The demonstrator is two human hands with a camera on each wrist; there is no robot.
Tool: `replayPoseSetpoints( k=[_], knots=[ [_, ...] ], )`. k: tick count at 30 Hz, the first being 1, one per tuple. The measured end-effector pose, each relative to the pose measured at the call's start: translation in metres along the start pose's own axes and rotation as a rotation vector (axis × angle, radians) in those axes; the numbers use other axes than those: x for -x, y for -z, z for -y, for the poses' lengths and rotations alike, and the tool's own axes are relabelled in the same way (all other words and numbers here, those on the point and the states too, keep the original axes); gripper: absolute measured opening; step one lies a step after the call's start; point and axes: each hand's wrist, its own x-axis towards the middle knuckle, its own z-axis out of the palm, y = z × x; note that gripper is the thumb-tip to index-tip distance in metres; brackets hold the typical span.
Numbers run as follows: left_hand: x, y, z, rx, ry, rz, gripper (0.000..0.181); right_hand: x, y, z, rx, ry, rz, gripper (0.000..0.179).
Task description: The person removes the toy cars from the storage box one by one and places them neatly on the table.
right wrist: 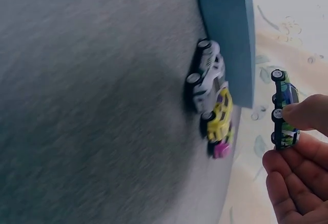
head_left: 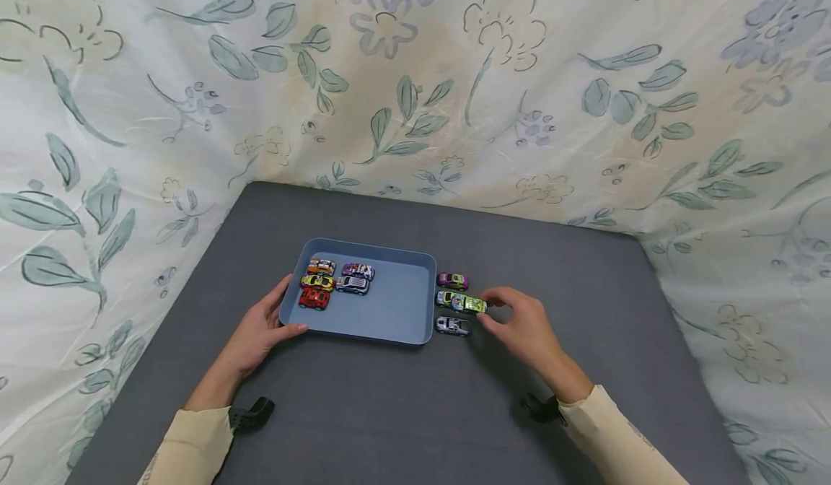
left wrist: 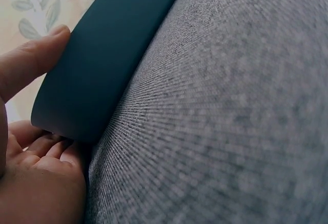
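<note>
My left hand (head_left: 257,330) grips the near-left corner of a shallow blue-grey tray (head_left: 366,337). In the left wrist view the thumb (left wrist: 46,49) lies against the tray's wall (left wrist: 107,55), with the other fingers bent at its lower corner. My right hand (head_left: 524,326) pinches a green-and-blue toy car (right wrist: 286,111) between thumb and fingers, raised off the table. From the head view this car overlaps a yellow toy car (head_left: 444,298) standing beside the tray. A purple toy car (head_left: 452,281) stands behind the yellow one, a silver toy car (head_left: 452,326) in front.
Inside the tray's left half sit several toy cars, among them a red one (head_left: 314,298), a yellow one (head_left: 317,282) and a silver one (head_left: 353,285). Dark grey cloth (head_left: 389,405) covers the table. Floral fabric (head_left: 415,110) hangs around its back and sides.
</note>
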Motion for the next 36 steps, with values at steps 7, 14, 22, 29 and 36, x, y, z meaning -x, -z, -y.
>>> replayPoseSetpoints(
  k=[7,14,22,29,36],
  knots=[
    [0.001,0.001,-0.004,-0.003,0.013,0.006,0.108,0.008,0.004,-0.01,0.02,-0.053,0.016,0.031],
    [-0.002,0.003,-0.007,-0.019,0.023,0.012,0.108,0.018,0.007,-0.027,0.025,-0.047,0.011,0.032],
    [-0.003,0.002,-0.01,-0.005,0.026,0.015,0.108,0.026,0.012,-0.041,0.014,-0.045,0.016,0.031],
    [-0.005,0.001,-0.008,0.003,0.029,0.013,0.108,0.033,0.01,-0.045,0.022,-0.086,0.053,0.029],
    [-0.004,0.002,-0.005,0.007,0.026,0.014,0.109,0.036,0.008,-0.05,0.057,-0.119,0.081,0.027]
  ],
)
